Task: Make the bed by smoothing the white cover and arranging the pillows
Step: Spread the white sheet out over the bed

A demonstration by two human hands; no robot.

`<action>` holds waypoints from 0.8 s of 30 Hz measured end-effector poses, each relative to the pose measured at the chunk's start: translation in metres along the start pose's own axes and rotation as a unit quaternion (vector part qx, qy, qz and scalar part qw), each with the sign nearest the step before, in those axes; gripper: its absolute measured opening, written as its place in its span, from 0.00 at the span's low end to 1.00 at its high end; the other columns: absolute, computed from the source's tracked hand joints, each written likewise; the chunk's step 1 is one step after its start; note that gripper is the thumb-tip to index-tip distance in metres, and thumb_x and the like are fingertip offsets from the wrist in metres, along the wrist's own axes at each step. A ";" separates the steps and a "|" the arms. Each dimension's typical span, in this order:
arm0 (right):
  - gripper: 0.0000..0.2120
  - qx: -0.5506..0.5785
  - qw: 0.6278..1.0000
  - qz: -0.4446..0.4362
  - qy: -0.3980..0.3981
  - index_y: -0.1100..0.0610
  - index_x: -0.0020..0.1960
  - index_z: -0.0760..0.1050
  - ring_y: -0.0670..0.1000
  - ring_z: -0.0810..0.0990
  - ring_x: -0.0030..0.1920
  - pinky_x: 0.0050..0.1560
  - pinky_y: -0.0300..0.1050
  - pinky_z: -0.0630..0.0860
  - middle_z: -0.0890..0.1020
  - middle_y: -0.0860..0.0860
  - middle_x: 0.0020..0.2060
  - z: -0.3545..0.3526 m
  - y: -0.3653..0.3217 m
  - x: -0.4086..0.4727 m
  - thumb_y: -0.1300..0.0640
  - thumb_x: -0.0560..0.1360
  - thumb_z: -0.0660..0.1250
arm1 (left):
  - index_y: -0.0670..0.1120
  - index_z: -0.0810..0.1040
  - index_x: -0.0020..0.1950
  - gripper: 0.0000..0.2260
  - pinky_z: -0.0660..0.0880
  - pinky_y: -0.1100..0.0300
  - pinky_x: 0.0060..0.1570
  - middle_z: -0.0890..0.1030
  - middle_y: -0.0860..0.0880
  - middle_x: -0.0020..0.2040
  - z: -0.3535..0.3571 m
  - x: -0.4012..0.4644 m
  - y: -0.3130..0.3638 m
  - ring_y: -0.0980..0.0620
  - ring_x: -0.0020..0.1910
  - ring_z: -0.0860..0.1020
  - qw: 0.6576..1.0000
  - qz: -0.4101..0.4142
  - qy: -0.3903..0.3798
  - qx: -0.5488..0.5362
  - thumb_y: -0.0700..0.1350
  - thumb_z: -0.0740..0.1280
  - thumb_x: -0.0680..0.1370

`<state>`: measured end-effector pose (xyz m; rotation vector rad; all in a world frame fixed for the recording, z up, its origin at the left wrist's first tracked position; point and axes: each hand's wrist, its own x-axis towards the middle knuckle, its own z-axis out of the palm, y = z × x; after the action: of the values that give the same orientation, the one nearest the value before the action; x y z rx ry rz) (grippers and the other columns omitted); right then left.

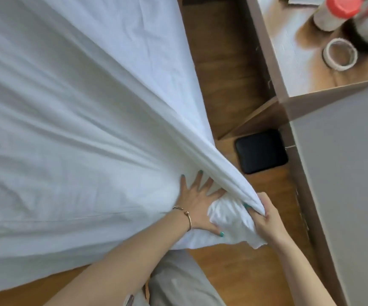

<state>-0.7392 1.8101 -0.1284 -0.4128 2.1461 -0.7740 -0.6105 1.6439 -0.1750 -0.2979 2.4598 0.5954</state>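
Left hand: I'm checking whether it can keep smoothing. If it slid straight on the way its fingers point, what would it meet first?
The left hand, flat on the white cotton cover, would probably meet the cover's taut raised fold, which the right hand is pulling.

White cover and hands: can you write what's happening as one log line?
step: tightening corner | left hand: pressed flat on white cover | right hand: grips bunched corner | pillows: not in view
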 end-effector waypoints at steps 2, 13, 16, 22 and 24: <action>0.07 -0.024 0.996 0.077 -0.038 0.48 0.49 0.71 0.46 0.78 0.46 0.43 0.43 0.74 0.79 0.45 0.43 0.025 0.016 0.022 0.60 0.78 0.63 | 0.63 0.33 0.74 0.53 0.40 0.27 0.66 0.36 0.54 0.78 0.016 0.003 -0.017 0.44 0.77 0.37 0.996 -0.007 -0.089 -0.011 0.77 0.62 0.62; 0.40 -0.418 0.855 -0.306 -0.025 0.39 0.72 0.66 0.59 0.74 0.62 0.52 0.52 0.74 0.68 0.54 0.72 0.106 -0.006 0.088 0.68 0.65 0.64 | 0.66 0.35 0.74 0.37 0.42 0.33 0.68 0.32 0.53 0.77 0.070 -0.059 -0.126 0.44 0.76 0.33 0.975 -0.222 0.003 -0.032 0.72 0.53 0.73; 0.39 -0.432 0.883 -0.182 0.004 0.37 0.70 0.67 0.61 0.77 0.55 0.48 0.52 0.74 0.68 0.56 0.72 0.122 -0.008 0.082 0.68 0.66 0.63 | 0.61 0.38 0.77 0.33 0.43 0.41 0.73 0.37 0.53 0.79 0.069 -0.083 -0.140 0.49 0.77 0.36 0.986 -0.167 0.000 -0.026 0.65 0.54 0.78; 0.37 -0.455 0.886 -0.058 0.072 0.41 0.75 0.57 0.61 0.52 0.75 0.70 0.60 0.55 0.44 0.53 0.78 0.176 -0.023 0.039 0.65 0.70 0.59 | 0.53 0.48 0.79 0.28 0.46 0.54 0.74 0.47 0.50 0.79 0.079 -0.134 -0.152 0.51 0.78 0.46 0.975 -0.179 0.037 -0.123 0.49 0.56 0.82; 0.33 -0.465 0.884 -0.028 0.043 0.48 0.77 0.55 0.62 0.44 0.77 0.74 0.58 0.50 0.43 0.53 0.78 0.202 -0.029 0.022 0.63 0.74 0.57 | 0.52 0.48 0.79 0.28 0.48 0.54 0.75 0.46 0.49 0.80 0.095 -0.160 -0.155 0.51 0.78 0.46 0.964 -0.200 0.048 -0.168 0.48 0.56 0.81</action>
<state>-0.5951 1.6984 -0.2217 -0.9355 2.4858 0.2911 -0.3829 1.5657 -0.2040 -0.9525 2.2825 0.8285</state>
